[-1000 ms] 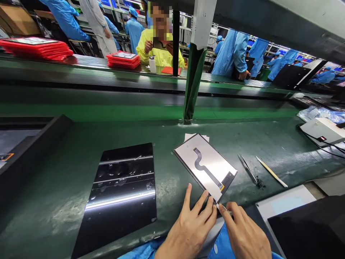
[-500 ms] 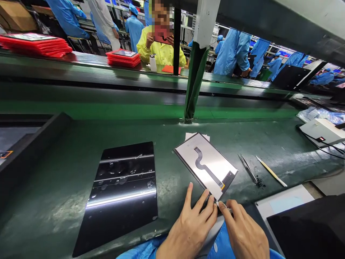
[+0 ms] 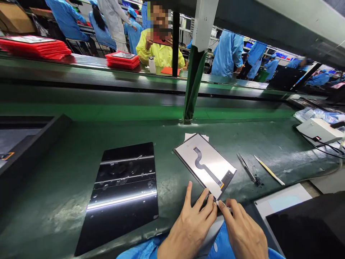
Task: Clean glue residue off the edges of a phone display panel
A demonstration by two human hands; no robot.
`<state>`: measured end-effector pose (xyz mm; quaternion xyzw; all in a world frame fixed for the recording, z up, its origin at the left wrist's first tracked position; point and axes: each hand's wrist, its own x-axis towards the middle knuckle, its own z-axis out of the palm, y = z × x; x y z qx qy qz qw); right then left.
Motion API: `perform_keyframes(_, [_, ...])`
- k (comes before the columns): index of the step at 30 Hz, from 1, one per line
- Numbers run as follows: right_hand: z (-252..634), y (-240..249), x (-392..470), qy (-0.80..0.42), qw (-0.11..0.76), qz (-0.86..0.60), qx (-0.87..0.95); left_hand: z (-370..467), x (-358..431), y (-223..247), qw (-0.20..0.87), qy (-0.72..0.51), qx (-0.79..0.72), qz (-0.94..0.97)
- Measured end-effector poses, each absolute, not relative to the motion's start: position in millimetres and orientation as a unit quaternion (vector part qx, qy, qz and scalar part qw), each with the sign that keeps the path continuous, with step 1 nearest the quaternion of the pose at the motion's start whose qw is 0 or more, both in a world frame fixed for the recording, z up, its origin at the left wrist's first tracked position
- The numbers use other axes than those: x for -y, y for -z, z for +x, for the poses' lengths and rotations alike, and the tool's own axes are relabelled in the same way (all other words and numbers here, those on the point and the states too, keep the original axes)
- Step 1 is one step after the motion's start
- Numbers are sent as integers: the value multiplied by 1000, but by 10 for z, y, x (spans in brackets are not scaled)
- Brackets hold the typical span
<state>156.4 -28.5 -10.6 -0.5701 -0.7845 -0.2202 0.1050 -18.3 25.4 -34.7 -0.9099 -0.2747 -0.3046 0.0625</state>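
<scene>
A display panel (image 3: 215, 162) lies back side up on the green bench, turned at an angle, with a dark S-shaped flex cable on its pale backing. My left hand (image 3: 190, 223) rests at its near edge, fingers stretched out, the fingertips touching the near corner. Beside it, my right hand (image 3: 242, 228) is closed in a pinch at that same corner. A small white tip shows between its fingers, apparently part of a thin white tool, mostly hidden. To the left lies a glossy black glass panel (image 3: 124, 198) with smudges and light streaks.
Right of the display are metal tweezers (image 3: 245, 167), a pale yellow stick tool (image 3: 268, 170) and black scraps (image 3: 258, 180). A green post (image 3: 192, 86) rises behind. Red stacks (image 3: 122, 60) and a person in yellow (image 3: 161, 54) are across the bench. A white device (image 3: 319, 131) with cables sits right.
The view has shifted slightly. Both hands stay at the panel's near corner with almost no movement. In the background, people in blue and white have moved a little.
</scene>
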Motion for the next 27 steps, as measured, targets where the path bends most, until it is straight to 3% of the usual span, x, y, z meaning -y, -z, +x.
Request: perform_keyframes(27, [1572,127,298,210,114,-579,779,-192,-261,306,61,293,268,-916])
